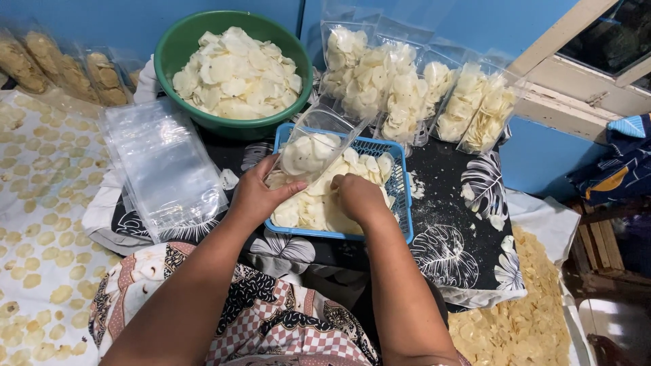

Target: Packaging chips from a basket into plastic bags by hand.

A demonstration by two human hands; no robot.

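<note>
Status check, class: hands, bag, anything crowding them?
Left hand holds clear bag open. Right hand gathers chips in blue basket. Green bowl sits just behind.

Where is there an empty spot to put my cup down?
Bare black leaf cloth lies right of the blue basket, though crumbs dust it. It is crowded elsewhere: filled bags and green bowl behind, empty bags left, both hands at the basket.

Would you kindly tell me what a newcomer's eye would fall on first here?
Centre frame, the left hand holds a clear plastic bag open while the right hand gathers pale chips in a blue basket. Behind sit a heaped green basin and filled bags.
</note>
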